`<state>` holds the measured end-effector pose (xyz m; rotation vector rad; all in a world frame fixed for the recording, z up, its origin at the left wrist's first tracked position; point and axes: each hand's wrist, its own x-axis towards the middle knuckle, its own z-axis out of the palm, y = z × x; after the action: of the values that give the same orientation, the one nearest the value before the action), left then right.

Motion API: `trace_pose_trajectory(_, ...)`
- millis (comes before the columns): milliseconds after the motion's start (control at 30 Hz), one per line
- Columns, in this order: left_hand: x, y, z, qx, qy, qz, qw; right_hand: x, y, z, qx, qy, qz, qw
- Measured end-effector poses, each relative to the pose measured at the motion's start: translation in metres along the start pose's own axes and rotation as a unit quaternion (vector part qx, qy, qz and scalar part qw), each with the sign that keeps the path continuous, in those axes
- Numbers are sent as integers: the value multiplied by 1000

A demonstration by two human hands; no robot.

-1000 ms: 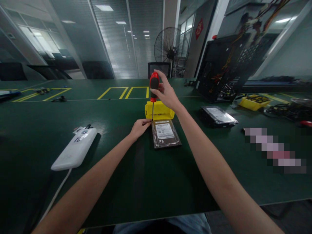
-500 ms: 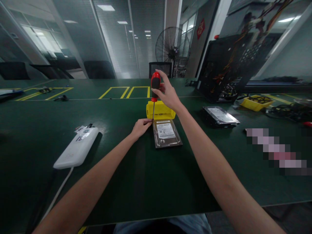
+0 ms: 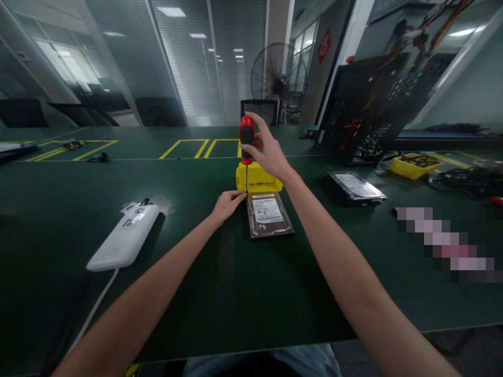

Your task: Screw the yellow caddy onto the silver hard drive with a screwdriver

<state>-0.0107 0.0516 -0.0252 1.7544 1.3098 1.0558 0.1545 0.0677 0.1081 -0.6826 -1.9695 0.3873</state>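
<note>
A hard drive (image 3: 268, 215) with a white label lies flat on the green table. My right hand (image 3: 269, 149) is closed around the red and black handle of a screwdriver (image 3: 247, 137). The screwdriver stands nearly upright, its tip at the drive's far left corner. At that same corner, the fingertips of my left hand (image 3: 229, 205) are pressed together beside the tip; whatever they pinch is too small to make out. Directly behind the drive is a yellow bin (image 3: 259, 178), partly covered by the screwdriver shaft and my right hand.
To the right lies a second hard drive (image 3: 356, 187). A white power bank-like device (image 3: 123, 238) with a cable is on the left. Farther right stand an open computer case (image 3: 353, 115) and a yellow tray (image 3: 414, 166) near tangled cables. A blurred-out patch (image 3: 444, 241) covers something at right.
The screwdriver's handle has shifted slightly left and is now more upright, my right hand moving with it. My left hand and the hard drive stay in place.
</note>
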Motion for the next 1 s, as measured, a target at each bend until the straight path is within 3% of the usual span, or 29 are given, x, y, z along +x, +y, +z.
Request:
trace_pose_trajectory(500, -4, 6, 0, -4, 16, 4, 1000, 0, -5, 3, 32, 7, 2, 999)
trace_pose_trajectory(1000, -1, -1, 0, -15, 22, 12, 1000, 1, -3, 4, -30, 10, -11, 999)
